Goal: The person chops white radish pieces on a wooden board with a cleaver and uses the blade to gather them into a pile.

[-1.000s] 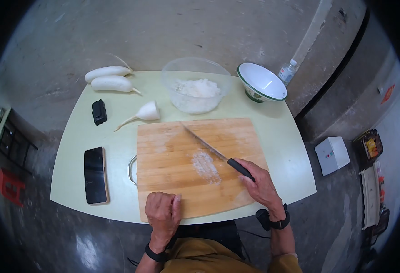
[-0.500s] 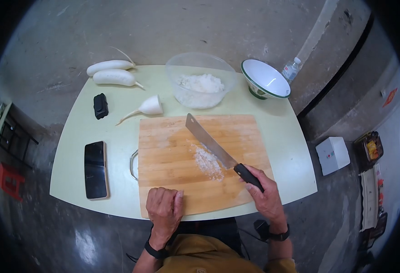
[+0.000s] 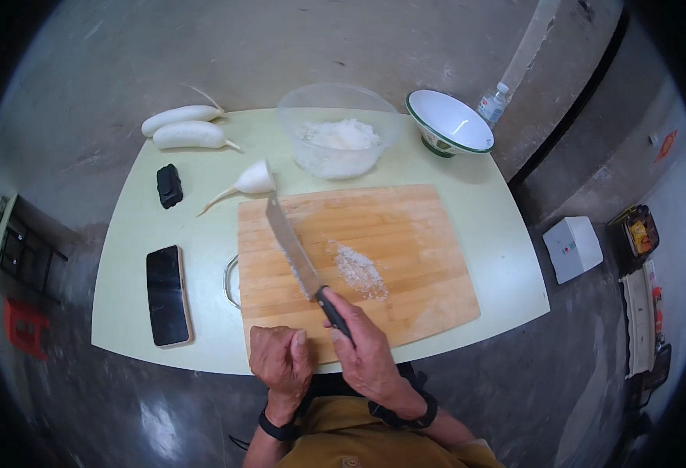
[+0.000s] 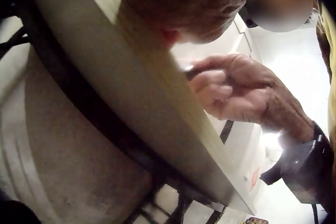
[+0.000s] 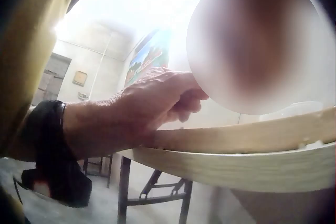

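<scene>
My right hand [image 3: 370,355] grips the black handle of a cleaver [image 3: 292,246], whose blade points away over the left part of the wooden cutting board [image 3: 429,249]. Curled with nothing in it, my left hand [image 3: 282,360] rests at the board's front left edge; the right wrist view shows this hand [image 5: 157,100] too. Right of the blade lies a small patch of white chopped bits [image 3: 360,273]. Behind the board, a clear plastic bowl [image 3: 339,160] holds a white shredded heap. A cut white radish piece [image 3: 256,178] lies near the board's back left corner.
Two whole white radishes [image 3: 191,135] lie at the table's back left, with a black object [image 3: 169,186] and a phone [image 3: 168,296] nearer. A green-rimmed bowl [image 3: 452,125] and a plastic bottle [image 3: 493,105] stand back right. A metal handle [image 3: 229,281] sticks out left of the board.
My right hand has carried the cleaver from the right of the white bits to their left, close beside my left hand. The left hand stays curled at the board's edge.
</scene>
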The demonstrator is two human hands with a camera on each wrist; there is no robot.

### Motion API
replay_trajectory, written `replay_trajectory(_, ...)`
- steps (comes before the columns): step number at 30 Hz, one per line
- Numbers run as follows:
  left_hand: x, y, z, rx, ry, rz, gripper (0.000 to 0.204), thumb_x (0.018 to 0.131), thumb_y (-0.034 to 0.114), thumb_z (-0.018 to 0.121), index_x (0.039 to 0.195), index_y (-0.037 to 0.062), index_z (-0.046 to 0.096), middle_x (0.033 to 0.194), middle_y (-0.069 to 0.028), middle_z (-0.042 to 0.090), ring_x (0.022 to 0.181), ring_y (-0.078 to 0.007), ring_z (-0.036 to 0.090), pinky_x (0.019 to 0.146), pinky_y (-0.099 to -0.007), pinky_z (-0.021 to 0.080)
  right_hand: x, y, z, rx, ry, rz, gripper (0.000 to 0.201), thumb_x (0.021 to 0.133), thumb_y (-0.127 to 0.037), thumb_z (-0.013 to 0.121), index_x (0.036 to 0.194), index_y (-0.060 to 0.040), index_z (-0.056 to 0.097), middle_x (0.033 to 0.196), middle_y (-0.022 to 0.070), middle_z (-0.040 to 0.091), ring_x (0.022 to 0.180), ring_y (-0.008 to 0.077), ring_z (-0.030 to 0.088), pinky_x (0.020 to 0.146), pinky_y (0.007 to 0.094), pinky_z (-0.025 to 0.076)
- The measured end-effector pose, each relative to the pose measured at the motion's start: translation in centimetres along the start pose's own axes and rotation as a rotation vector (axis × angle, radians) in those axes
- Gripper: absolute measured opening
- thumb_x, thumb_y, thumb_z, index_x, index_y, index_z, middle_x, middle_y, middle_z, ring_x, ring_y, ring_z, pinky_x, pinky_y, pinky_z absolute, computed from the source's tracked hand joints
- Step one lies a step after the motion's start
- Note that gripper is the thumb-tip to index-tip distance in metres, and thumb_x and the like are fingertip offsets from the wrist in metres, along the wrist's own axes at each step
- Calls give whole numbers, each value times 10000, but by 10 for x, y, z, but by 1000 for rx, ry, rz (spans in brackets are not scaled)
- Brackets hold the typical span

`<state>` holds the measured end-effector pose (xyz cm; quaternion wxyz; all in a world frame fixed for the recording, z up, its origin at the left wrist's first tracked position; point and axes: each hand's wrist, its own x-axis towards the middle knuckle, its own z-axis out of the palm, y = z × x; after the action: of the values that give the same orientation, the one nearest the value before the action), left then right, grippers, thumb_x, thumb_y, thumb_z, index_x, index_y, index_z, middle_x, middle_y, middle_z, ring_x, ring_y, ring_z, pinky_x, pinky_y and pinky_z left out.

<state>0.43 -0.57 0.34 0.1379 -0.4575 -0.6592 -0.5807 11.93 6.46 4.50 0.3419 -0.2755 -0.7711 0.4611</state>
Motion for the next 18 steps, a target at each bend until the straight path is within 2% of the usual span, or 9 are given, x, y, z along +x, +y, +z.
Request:
replay_trajectory(1,-1,0,0,4,4,-6,103,854,57,691,791,19,618,707,-114,596,647,-304,531,601,-384,419,1,0,5,4,-18,-9,515,926,39,477,1436,-6,425,1201,171,596,995,225,622,909,325,490)
replay_trajectory(2,-1,0,0,2,-1,-6,103,854,57,691,791,19,618,707,-114,596,647,-304,531,601,-384,419,2,-1,11,36,-15,-15,520,922,31,465,1439,-6,421,1194,187,591,993,251,620,914,340,487)
replay_trajectory(6,1,1,-1,-1,-31,-15,93,848,47,693,797,26,618,712,-111,595,655,-302,530,603,-384,420,3,-1,16,24,32,21,507,939,11,464,1443,-11,416,1168,176,601,999,240,617,913,336,484)
replay_trajectory(8,1,1,-1,5,-43,-21,94,846,47,695,799,27,617,713,-110,593,657,-302,529,605,-386,421,-1,7,13,-52,122,-8,489,970,-27,463,1457,-24,408,1100,136,609,855,179,607,798,298,505)
replay_trajectory(9,2,1,-1,10,-52,-19,94,844,45,693,797,27,613,715,-113,586,662,-307,527,607,-389,420,-4,7,8,-54,124,-6,489,970,-27,463,1457,-24,408,1100,136,609,855,179,607,798,298,505)
replay_trajectory(11,1,2,0,10,-62,-20,95,842,43,691,796,26,610,717,-116,579,667,-311,525,610,-391,420,-12,1,-5,0,120,148,503,980,-19,452,1475,6,362,1258,236,553,1000,298,622,913,388,496)
replay_trajectory(13,2,2,0,34,-67,-3,90,835,31,682,792,24,603,719,-124,562,675,-321,522,612,-399,416,-20,-1,-13,14,143,184,508,986,-25,455,1483,6,357,1253,224,570,986,265,632,896,361,503)
replay_trajectory(16,1,0,0,30,-82,-3,83,827,23,674,794,21,599,722,-130,551,678,-327,518,611,-402,414,-36,-5,-25,74,197,300,513,988,-29,473,1488,2,361,1070,158,625,871,190,609,788,319,516)
replay_trajectory(18,1,0,0,34,-83,-4,82,825,23,674,795,20,598,721,-129,549,677,-327,516,613,-403,414,-40,-19,-33,105,213,372,514,987,-27,474,1488,-1,364,1049,151,624,847,182,600,770,320,517)
